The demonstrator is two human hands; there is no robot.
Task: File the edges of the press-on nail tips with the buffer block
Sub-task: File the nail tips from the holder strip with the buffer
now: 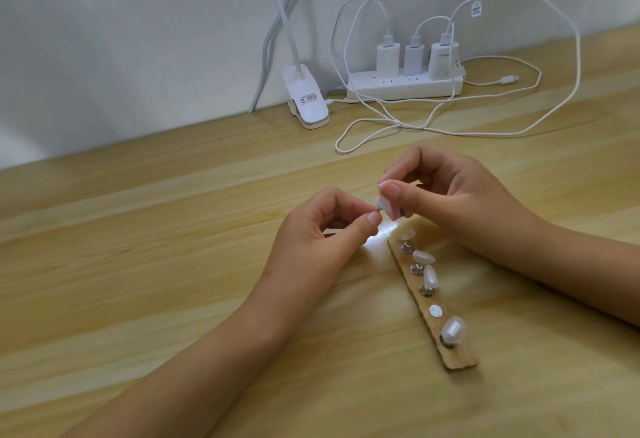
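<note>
Over the middle of the wooden worktop [156, 264], the left hand [318, 233] pinches a small peg carrying a press-on nail tip [381, 202] between thumb and forefinger. Touching that tip is what seems to be the buffer block [392, 211], mostly hidden, gripped by the right hand [453, 195]. Below right, a wooden strip [460, 358] lying on the worktop bears four more tips [453, 328] on pegs

The left hand [311, 233] and right hand [464, 195] are bare. Both forearms [207, 351] are bare too. Thumbnails [391, 190] are short and rounded.
</note>
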